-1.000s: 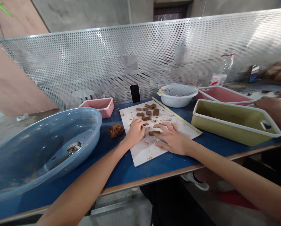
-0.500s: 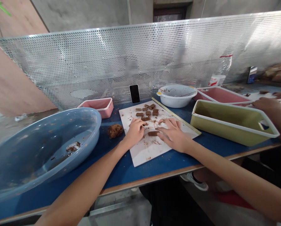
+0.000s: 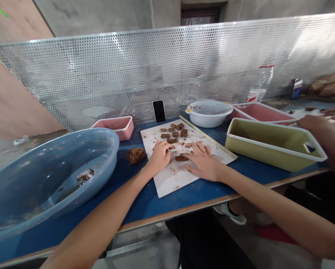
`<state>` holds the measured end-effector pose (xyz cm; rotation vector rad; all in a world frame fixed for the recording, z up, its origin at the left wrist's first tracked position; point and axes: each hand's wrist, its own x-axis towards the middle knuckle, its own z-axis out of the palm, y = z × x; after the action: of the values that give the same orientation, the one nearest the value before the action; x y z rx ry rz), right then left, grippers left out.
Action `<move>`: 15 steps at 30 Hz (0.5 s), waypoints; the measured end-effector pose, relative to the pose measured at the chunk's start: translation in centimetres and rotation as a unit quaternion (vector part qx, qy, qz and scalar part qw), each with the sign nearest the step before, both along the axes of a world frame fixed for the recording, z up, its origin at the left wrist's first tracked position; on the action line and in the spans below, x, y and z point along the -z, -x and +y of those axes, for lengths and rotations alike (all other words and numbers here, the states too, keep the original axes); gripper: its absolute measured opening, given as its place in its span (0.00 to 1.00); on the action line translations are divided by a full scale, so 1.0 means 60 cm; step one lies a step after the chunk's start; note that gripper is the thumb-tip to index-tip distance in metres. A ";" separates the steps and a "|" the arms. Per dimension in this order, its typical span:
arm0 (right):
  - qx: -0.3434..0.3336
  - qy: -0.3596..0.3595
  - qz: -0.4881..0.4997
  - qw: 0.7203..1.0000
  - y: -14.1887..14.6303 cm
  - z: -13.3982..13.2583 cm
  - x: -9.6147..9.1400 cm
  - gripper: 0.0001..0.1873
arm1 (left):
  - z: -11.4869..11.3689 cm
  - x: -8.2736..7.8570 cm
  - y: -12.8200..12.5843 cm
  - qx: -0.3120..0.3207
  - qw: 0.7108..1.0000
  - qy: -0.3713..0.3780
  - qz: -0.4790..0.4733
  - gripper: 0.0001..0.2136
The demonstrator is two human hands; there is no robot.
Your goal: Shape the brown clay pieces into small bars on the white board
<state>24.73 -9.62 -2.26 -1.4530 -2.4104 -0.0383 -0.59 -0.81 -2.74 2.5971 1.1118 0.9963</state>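
A white board (image 3: pixel 167 185) lies at a slant on the blue table, smeared with brown crumbs. Several short brown blocks (image 3: pixel 172 141) of a clay-like material sit on its far half. My left hand (image 3: pixel 159 157) rests on the board's left side, fingers curled in toward the thumb; what they hold, if anything, I cannot make out. On the right, my right hand (image 3: pixel 205 161) lies with its fingers spread, the fingertips at the end of a brown rolled piece (image 3: pixel 181 158) between the hands. A rough brown lump (image 3: pixel 135 155) sits left of the board.
A large blue basin (image 3: pixel 103 179) fills the left side. A pink box (image 3: pixel 125 129), a phone (image 3: pixel 159 111) and a white bowl (image 3: pixel 209 119) stand behind. To the right are a green bin (image 3: pixel 268 151), a pink bin (image 3: pixel 264 112), a bottle (image 3: pixel 258 86) and another person's hand (image 3: pixel 313 125).
My right hand has shifted slightly, with its fingers spread flatter beside the rolled piece. My left hand stays about where it was. The whole view has moved a little.
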 end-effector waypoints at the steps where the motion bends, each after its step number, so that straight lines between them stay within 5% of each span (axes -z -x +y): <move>1: 0.011 -0.013 0.001 1.000 0.000 0.001 0.001 0.24 | 0.000 0.001 0.000 0.000 1.000 -0.003 -0.001 0.15; 4: 0.049 -0.053 0.023 0.997 -0.001 0.003 0.004 0.22 | 0.002 0.004 0.000 -0.004 1.000 -0.008 -0.007 0.15; 9: -0.007 -0.036 0.004 0.999 -0.003 0.002 0.007 0.22 | 0.004 0.007 0.001 -0.003 1.000 -0.005 -0.011 0.15; 15: 0.044 -0.092 0.017 0.995 -0.004 0.001 0.009 0.18 | 0.004 0.007 0.001 -0.005 1.000 -0.007 -0.006 0.15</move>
<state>25.00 -9.57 -2.79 -1.4618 -2.2487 -0.2479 -0.66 -0.54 -3.19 2.5961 1.1213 1.0248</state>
